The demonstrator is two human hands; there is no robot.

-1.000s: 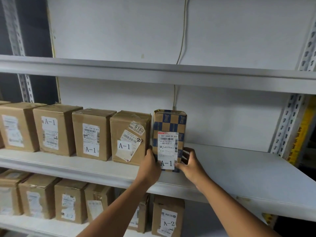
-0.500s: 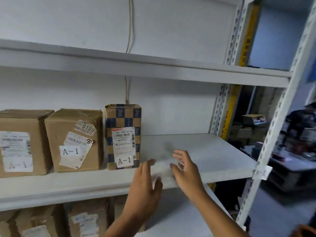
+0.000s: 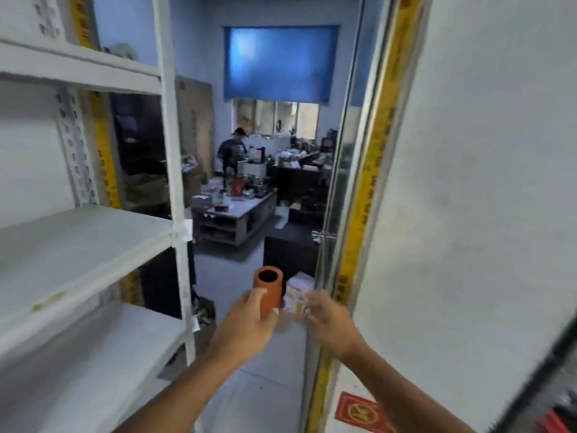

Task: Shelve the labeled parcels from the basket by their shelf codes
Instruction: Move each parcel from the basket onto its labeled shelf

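Note:
No labeled parcel on a shelf and no basket are in sight. My left hand [image 3: 249,321] is raised at the lower middle with its fingers loosely curled. It overlaps the bottom of an orange cylinder [image 3: 269,284] that shows just beyond it, and I cannot see a firm grip. My right hand [image 3: 327,320] hangs beside it, blurred, fingers relaxed and holding nothing. A small pale box [image 3: 299,290] lies low between and beyond the two hands. The white shelf board [image 3: 78,245] on the left is bare here.
The rack's white corner post [image 3: 175,182] stands left of centre. A glass door edge with yellow tape [image 3: 365,189] and a white wall [image 3: 484,182] close the right. Beyond are a dark block [image 3: 290,254], a cluttered low table [image 3: 237,210] and a person [image 3: 232,148].
The view has swung right, away from the A-1 boxes, which are out of sight. Both hands have left the shelf edge and now hang in front of the aisle.

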